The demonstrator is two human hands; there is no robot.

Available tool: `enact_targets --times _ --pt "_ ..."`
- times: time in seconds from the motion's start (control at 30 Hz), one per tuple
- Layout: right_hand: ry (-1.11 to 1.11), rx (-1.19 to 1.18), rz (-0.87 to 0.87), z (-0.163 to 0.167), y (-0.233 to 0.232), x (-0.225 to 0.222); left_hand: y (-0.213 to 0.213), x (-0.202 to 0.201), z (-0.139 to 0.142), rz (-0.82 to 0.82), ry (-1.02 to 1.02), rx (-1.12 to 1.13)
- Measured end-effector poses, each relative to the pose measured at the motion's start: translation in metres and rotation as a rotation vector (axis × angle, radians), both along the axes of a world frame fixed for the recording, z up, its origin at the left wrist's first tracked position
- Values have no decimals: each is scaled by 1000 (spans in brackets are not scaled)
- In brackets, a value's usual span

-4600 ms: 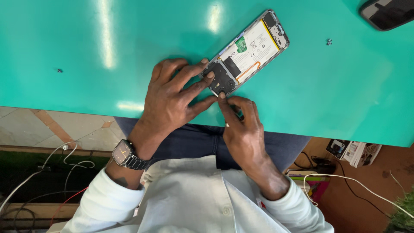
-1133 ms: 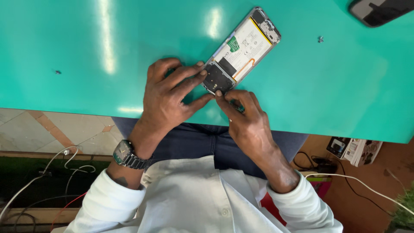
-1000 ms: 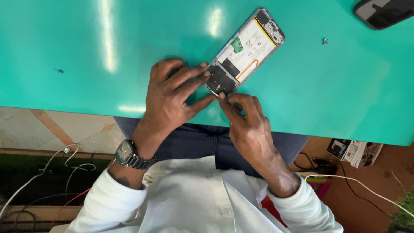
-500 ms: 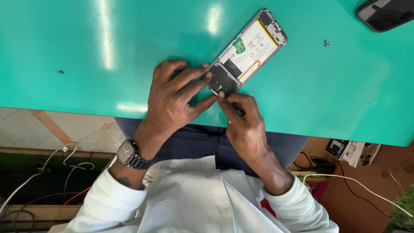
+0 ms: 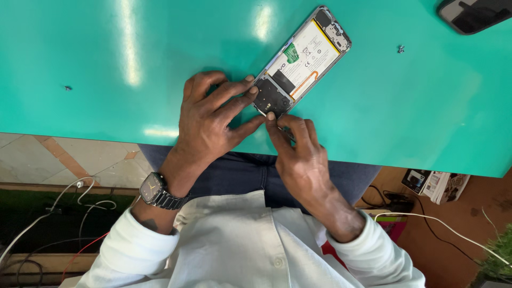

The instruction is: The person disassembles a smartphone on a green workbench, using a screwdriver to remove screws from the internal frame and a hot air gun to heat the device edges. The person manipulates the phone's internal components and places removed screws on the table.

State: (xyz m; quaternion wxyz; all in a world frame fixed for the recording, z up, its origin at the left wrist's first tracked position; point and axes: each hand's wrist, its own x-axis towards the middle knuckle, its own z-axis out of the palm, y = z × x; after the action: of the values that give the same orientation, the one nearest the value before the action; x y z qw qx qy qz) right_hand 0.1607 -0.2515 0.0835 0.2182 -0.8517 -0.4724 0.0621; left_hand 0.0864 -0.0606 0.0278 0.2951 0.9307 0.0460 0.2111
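An opened phone (image 5: 302, 60) lies slanted on the green table (image 5: 133, 64), back cover off, its white battery and black lower board showing. My left hand (image 5: 213, 117) rests on the table with its fingertips pressed on the phone's lower left corner. My right hand (image 5: 296, 146) is pinched on a thin tool whose tip touches the phone's bottom edge; most of the tool is hidden by my fingers.
A dark phone part (image 5: 474, 13) lies at the table's top right corner. Small screws (image 5: 400, 49) sit right of the phone, and another speck (image 5: 68, 88) lies far left. Cables (image 5: 64, 208) and a box (image 5: 434, 184) are on the floor below.
The view has shifted a little. Both hands stay at the phone's lower end, and my right hand has moved slightly at the bottom edge.
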Motion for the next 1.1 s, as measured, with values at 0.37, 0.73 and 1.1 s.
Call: enact_targets --times 0.37,0.73,1.1 --pt "213 132 -33 -8 -13 4 2 -1 -2 -21 -2 9" --pt "58 70 69 -9 1 15 1 -3 -4 1 15 -26" --pt "393 356 -196 -5 -33 52 -64 -18 5 493 148 -44"
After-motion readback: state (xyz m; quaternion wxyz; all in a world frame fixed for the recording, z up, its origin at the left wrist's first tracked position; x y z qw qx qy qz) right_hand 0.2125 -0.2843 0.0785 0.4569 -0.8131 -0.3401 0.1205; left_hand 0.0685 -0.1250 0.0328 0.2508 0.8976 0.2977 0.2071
